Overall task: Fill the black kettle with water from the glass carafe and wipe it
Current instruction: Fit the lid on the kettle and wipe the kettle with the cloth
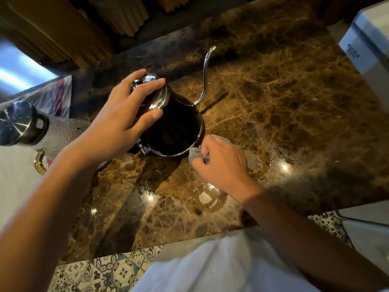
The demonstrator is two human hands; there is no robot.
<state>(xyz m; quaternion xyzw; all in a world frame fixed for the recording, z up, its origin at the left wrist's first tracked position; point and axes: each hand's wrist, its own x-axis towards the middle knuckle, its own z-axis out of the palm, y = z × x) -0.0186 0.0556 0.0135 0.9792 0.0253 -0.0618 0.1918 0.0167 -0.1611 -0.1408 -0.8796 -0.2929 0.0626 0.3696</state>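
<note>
The black kettle (176, 125) stands on the brown marble counter (284, 114), with a shiny metal lid and a thin gooseneck spout (205, 76) pointing away to the far right. My left hand (128, 110) lies over the lid, fingers spread around it. My right hand (221, 163) is closed on a grey cloth (196, 153), pressed against the kettle's lower right side near the base. A clear glass vessel (210, 197), probably the carafe, sits on the counter under my right wrist, hard to make out.
A hammered metal container with a shiny lid (19, 123) lies at the left edge. A white box (366, 43) stands at the far right. Wet patches shine on the counter near the front. Patterned floor tiles (101, 272) show below the counter edge.
</note>
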